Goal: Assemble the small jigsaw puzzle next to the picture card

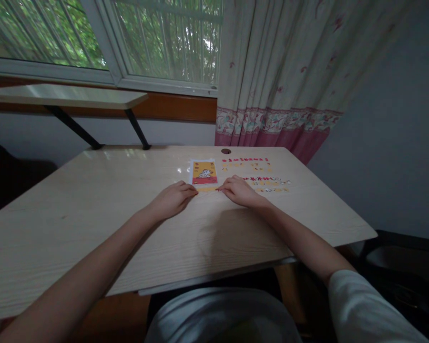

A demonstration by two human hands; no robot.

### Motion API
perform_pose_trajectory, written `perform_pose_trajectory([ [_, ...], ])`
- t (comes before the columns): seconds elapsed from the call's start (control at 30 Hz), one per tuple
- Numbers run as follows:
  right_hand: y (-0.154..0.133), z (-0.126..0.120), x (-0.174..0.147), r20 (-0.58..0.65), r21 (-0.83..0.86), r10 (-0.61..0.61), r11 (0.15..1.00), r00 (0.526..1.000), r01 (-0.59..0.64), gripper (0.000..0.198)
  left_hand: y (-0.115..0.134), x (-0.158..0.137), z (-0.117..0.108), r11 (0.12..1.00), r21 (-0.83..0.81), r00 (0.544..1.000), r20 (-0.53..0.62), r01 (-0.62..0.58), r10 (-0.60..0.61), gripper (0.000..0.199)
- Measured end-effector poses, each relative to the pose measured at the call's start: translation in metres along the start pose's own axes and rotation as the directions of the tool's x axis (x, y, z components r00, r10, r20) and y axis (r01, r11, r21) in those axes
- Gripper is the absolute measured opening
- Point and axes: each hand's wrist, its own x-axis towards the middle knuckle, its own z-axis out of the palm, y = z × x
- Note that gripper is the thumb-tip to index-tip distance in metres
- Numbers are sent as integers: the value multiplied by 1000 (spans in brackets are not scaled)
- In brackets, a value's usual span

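On the wooden desk (107, 190) lies a picture card (204, 172) showing a white spotted cartoon animal on yellow and red. Just below its lower edge runs a short row of yellow puzzle pieces (207, 189). My left hand (177, 197) rests at the left end of this row, fingers pressed together; whatever is under its fingertips is hidden. At the row's right end my right hand (236, 189) pinches a small reddish puzzle piece (219, 189) between thumb and fingers. More loose pieces lie beyond and beside the right hand, partly covered by it.
Red pieces (245, 160) and yellow pieces (262, 169) are laid in rows right of the card. Patterned pieces (271, 190) sit nearer. A round cable hole (226, 151) is near the back edge. A raised shelf (67, 95) on black legs stands back left, by a window and curtain (271, 71).
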Motion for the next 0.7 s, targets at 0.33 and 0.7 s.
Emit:
perform_pose_trajectory([
  [0.33, 1, 4, 2, -7, 10, 1, 1000, 1000, -1, 26, 3, 3, 0, 998, 60, 999, 45, -2, -1, 31],
  [0.7, 27, -14, 12, -135, 1, 206, 978, 969, -207, 24, -1, 0, 0, 1000, -9, 1000, 8, 1, 0, 34],
])
